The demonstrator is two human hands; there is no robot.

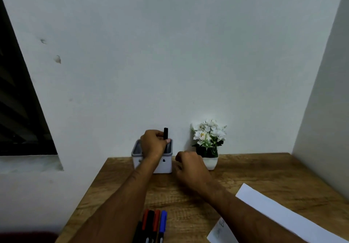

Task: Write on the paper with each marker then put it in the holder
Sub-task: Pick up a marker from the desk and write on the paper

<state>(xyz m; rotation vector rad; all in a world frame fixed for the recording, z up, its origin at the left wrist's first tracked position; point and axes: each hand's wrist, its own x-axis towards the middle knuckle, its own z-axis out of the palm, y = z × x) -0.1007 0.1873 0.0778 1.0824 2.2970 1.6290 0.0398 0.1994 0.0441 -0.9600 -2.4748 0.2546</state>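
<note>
A white square holder point(166, 164) with a grey rim stands at the back of the wooden desk, against the wall. My left hand point(154, 144) is above it, shut on a black marker point(165, 133) held upright, its lower end inside the holder. My right hand point(190, 169) hovers just right of the holder as a loose fist, and nothing shows in it. Several markers point(154, 225), red, black and blue, lie side by side at the near edge. A white sheet of paper point(273, 210) with some scribbles lies at the near right, partly under my right forearm.
A small white pot of white flowers point(208, 144) stands right of the holder, close to my right hand. The wooden desk point(255, 169) ends at a wall behind and another wall on the right. A dark window is at the far left.
</note>
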